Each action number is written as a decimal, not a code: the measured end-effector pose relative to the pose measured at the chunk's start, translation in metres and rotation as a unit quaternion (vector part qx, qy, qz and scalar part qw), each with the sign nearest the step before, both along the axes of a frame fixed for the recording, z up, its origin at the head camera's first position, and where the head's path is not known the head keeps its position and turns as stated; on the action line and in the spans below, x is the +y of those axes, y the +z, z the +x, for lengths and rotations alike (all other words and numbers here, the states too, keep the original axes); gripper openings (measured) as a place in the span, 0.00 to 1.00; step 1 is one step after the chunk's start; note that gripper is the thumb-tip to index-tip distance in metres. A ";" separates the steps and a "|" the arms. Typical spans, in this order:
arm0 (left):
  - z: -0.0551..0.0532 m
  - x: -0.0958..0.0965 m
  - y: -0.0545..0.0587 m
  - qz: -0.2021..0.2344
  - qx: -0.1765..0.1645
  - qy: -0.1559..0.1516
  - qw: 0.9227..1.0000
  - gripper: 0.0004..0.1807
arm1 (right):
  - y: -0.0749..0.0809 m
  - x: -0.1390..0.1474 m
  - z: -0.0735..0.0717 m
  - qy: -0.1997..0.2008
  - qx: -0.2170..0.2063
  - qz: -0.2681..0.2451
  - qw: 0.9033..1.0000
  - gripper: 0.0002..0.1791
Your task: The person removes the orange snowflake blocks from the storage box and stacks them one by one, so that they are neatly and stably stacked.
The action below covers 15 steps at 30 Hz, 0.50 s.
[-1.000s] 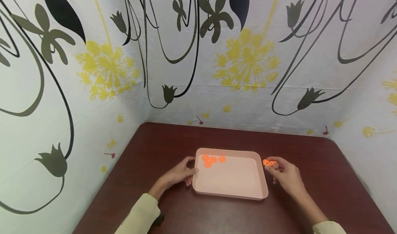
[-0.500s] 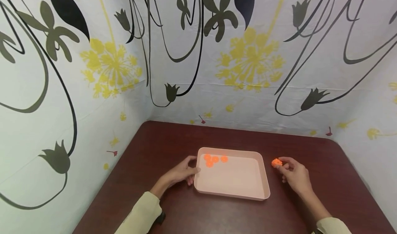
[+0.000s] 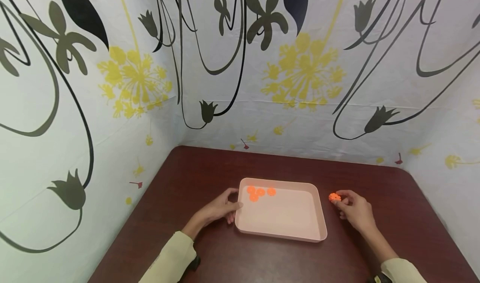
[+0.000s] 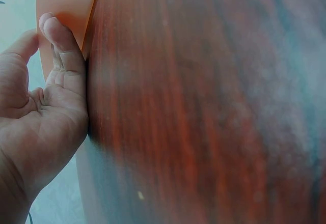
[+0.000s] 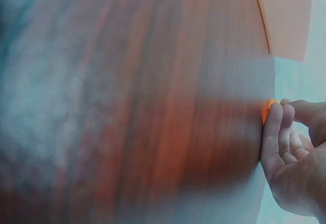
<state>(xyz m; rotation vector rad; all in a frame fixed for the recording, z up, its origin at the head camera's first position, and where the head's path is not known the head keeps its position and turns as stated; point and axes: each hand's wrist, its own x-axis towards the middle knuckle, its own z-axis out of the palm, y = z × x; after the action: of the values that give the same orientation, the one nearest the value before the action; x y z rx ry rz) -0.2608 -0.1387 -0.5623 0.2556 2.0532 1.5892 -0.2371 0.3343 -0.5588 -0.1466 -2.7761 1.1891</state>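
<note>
A shallow pink tray lies on the table, with several small orange flower-shaped pieces grouped in its far left corner. At the tray's left side my left hand grips the rim, thumb over the edge and fingers against the outer wall. The left wrist view shows this hand close against the tray wall. To the right of the tray, my right hand pinches orange flower pieces between thumb and fingertips; how many is unclear. In the right wrist view, the fingers mostly hide the orange pieces.
The dark reddish-brown table extends around the tray. White cloth printed with flowers and stems hangs behind the table and along both sides. Light sleeves cover the forearms.
My right hand has moved a little right, away from the tray, and the spread orange pieces in it now sit bunched together. The left hand stays on the rim. The head view shifted slightly.
</note>
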 end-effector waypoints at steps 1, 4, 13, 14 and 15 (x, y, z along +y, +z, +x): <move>0.000 0.000 0.000 0.000 0.000 0.000 1.000 0.41 | 0.000 0.000 0.000 0.000 -0.002 -0.001 1.000 0.22; 0.000 0.000 0.000 -0.001 -0.003 0.000 1.000 0.41 | 0.000 -0.001 0.000 0.000 -0.007 -0.002 1.000 0.22; 0.000 0.000 0.001 -0.007 -0.001 -0.002 1.000 0.40 | 0.000 -0.001 -0.002 0.001 -0.011 -0.008 1.000 0.22; 0.000 0.000 0.001 -0.006 0.000 -0.002 1.000 0.40 | 0.000 -0.001 -0.002 0.001 -0.010 -0.007 1.000 0.22; 0.000 0.000 0.000 -0.005 0.001 -0.002 1.000 0.40 | 0.000 -0.001 -0.002 0.000 -0.010 -0.006 1.000 0.22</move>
<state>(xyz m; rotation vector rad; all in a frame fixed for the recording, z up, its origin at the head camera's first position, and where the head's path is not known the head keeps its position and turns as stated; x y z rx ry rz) -0.2606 -0.1383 -0.5618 0.2577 2.0606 1.5765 -0.2393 0.3333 -0.5587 -0.1609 -2.7875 1.2110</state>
